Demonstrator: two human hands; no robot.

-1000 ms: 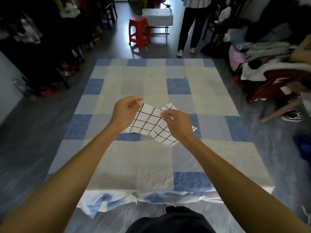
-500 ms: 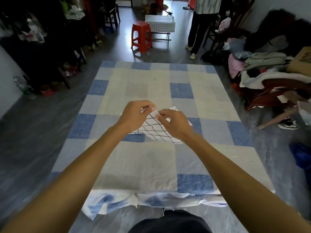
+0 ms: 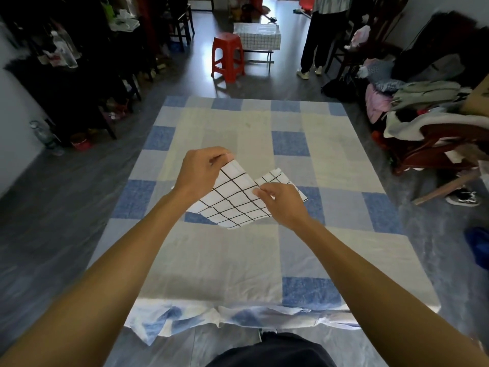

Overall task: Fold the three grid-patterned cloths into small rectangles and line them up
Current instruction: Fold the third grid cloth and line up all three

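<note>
1. The person holds one grid-patterned cloth (image 3: 232, 200), white with thin black lines, over the middle of the bench (image 3: 238, 260), which is covered by a blue and cream checked sheet.
2. The left hand (image 3: 201, 173) is raised and pinches the cloth's far corner between thumb and forefinger, with the other fingers curled loosely.
3. The right hand (image 3: 283, 202) sits lower and nearer the person. Its thumb and forefinger pinch an edge close to the cloth's middle.
4. The cloth is not flat: it sags between the two hands and is partly doubled over, so a second flap shows beyond the right hand.
5. Its long axis runs roughly left to right across the bench, and the grid lines lie on a diagonal.
6. The pinched corner points up and away from the person, while the lowest edge droops toward the person, close to the sheet. Whether it touches the sheet cannot be told.
7. Beyond the bench stand a red stool (image 3: 228, 56) and, just beside it, a small table (image 3: 258, 35) under a white grid-patterned cover.
8. Another person (image 3: 317, 35) stands near that table, and a heap of clothes (image 3: 423, 102) lies on furniture to the right.
</note>
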